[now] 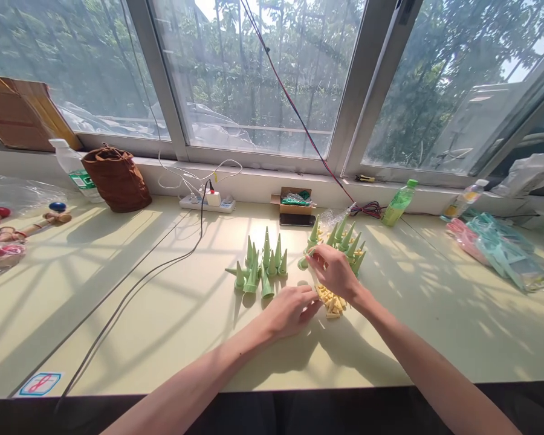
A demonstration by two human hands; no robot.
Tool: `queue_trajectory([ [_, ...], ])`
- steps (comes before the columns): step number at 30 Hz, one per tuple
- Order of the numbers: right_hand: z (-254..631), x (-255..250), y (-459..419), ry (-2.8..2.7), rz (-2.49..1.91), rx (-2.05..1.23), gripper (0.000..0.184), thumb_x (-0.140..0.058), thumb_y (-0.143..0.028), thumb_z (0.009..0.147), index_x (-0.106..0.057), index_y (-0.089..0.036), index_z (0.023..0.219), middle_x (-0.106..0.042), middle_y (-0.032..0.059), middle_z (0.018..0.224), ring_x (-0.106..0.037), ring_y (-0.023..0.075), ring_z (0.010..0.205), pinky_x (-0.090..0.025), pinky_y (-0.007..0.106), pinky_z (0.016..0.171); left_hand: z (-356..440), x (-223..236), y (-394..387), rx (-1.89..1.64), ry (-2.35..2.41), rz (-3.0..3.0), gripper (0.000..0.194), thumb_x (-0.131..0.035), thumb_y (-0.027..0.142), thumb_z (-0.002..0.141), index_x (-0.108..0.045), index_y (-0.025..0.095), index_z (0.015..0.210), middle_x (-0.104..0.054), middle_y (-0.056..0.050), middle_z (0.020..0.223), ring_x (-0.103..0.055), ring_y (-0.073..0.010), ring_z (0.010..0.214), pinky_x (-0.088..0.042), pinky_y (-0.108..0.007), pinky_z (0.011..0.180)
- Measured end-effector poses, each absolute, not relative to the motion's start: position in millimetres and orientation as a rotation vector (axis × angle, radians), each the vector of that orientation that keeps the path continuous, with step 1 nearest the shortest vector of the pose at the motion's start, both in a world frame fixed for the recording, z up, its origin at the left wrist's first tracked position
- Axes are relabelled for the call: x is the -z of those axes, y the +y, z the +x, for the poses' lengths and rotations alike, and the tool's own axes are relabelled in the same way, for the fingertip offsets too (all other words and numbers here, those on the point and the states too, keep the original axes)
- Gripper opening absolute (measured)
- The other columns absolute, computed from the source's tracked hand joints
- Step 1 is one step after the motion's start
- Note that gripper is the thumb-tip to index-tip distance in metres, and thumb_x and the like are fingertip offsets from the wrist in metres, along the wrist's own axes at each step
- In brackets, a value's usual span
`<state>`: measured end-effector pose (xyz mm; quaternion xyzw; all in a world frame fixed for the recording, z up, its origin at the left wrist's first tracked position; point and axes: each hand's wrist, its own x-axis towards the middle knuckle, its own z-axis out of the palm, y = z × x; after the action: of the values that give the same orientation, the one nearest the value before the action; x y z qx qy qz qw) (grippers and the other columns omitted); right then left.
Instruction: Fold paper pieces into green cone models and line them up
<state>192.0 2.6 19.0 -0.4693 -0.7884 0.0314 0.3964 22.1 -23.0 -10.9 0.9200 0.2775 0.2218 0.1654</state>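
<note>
My right hand (334,269) is closed in a pinch around a green cone (303,263) at the near left side of a cluster of green cones (344,239). Lower and to the left, my left hand (294,311) has its fingers curled at the edge of a small heap of short yellow pegs (332,302). Whatever lies between its fingertips is too small to make out. Left of both hands is a second group of green cones (251,278); most stand point up, and one lies on its side.
Behind the cones are a small open carton (295,208) and a dark phone (297,220). A black cable (163,263) crosses the table from a power strip (229,206). Bottles, a brown pouch (116,179), wooden toys (18,232) and plastic bags (503,248) stand farther out.
</note>
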Motion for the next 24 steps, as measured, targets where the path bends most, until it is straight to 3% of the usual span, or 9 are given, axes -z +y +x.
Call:
queue_trajectory([
  [5, 205, -1, -7, -1.919, -1.081, -0.089, 0.015, -0.050, -0.025, 0.093, -0.055, -0.020, 0.080, -0.048, -0.0010, 0.066, -0.044, 0.0126, 0.056, -0.040, 0.025, 0.056, 20, 11, -18, -0.842, 0.846, 2.453, 0.022, -0.041, 0.020, 0.095, -0.061, 0.016, 0.088, -0.058, -0.006, 0.084, -0.051, -0.0124, 0.066, -0.043, -0.025, 0.061],
  [13, 209, 9, -12, -1.806, -1.073, -0.175, 0.022, -0.053, -0.031, 0.093, -0.048, -0.022, 0.074, -0.042, -0.0033, 0.061, -0.041, 0.0117, 0.052, -0.038, 0.025, 0.052, 20, 9, -11, -1.119, 0.962, 2.257, 0.016, -0.051, 0.021, 0.090, -0.057, 0.018, 0.106, -0.058, -0.006, 0.099, -0.056, -0.0100, 0.066, -0.051, -0.023, 0.055],
  [19, 205, 9, -11, -1.773, -1.052, -0.235, 0.025, -0.052, -0.033, 0.093, -0.044, -0.022, 0.071, -0.042, -0.0036, 0.060, -0.039, 0.0115, 0.052, -0.035, 0.025, 0.051, 19, 3, -11, -0.942, 0.926, 2.228, 0.033, -0.056, 0.027, 0.089, -0.054, 0.022, 0.122, -0.062, -0.006, 0.110, -0.058, -0.0119, 0.072, -0.052, -0.022, 0.055],
  [24, 203, 8, -13, -1.778, -1.039, -0.263, 0.022, -0.052, -0.033, 0.093, -0.048, -0.022, 0.074, -0.044, -0.0032, 0.061, -0.041, 0.0116, 0.052, -0.036, 0.025, 0.051, 20, -4, -12, -0.855, 0.906, 2.139, 0.034, -0.053, 0.029, 0.089, -0.057, 0.021, 0.122, -0.064, -0.007, 0.110, -0.059, -0.0122, 0.071, -0.052, -0.022, 0.055],
])
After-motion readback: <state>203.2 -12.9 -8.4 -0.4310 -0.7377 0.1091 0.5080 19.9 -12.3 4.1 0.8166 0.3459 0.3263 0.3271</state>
